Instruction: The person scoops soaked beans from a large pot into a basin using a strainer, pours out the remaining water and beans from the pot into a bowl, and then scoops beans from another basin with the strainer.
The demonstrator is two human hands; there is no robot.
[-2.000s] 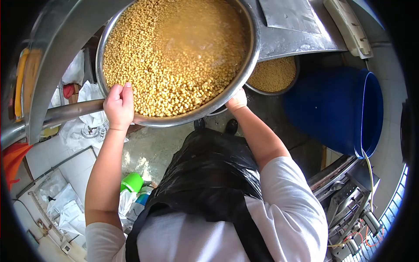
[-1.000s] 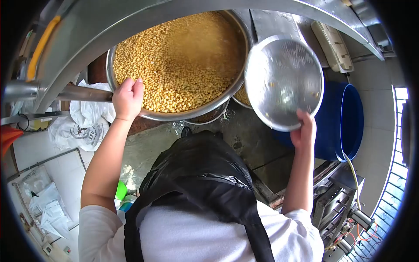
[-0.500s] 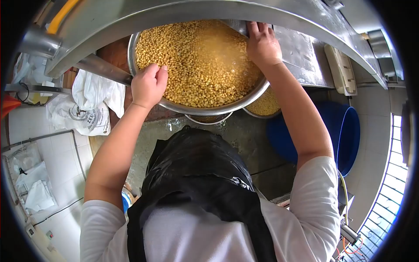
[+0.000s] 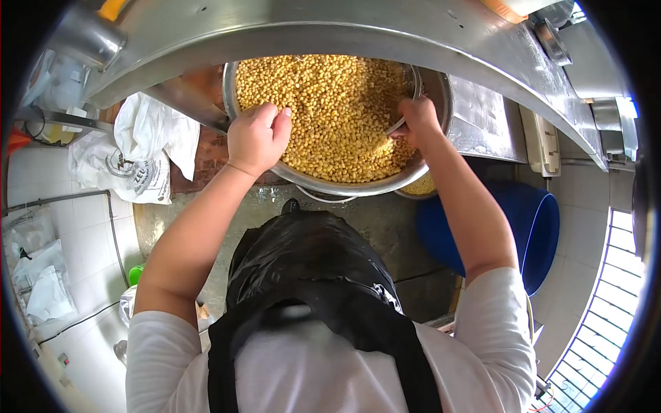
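Observation:
A large steel bowl (image 4: 344, 187) holds yellow beans (image 4: 323, 117). My left hand (image 4: 259, 138) is closed on the bowl's left rim, thumb on top. On the right inside the bowl, my right hand (image 4: 417, 124) grips the rim of a smaller metal bowl (image 4: 415, 81), which is tilted and dipped among the beans. Much of that smaller bowl is hidden by beans and by my hand. Below the large bowl's right edge, part of another container of beans (image 4: 420, 186) shows.
A steel shelf (image 4: 344, 31) arches over the bowl. At the right lie a blue barrel (image 4: 540, 241) and a steel surface (image 4: 478, 120). White bags (image 4: 141, 155) hang at the left. A green object (image 4: 135, 274) is low on the left.
My right hand took up the smaller metal bowl, swung it over from the right side and lowered it into the beans. My left hand stayed on the large bowl's rim.

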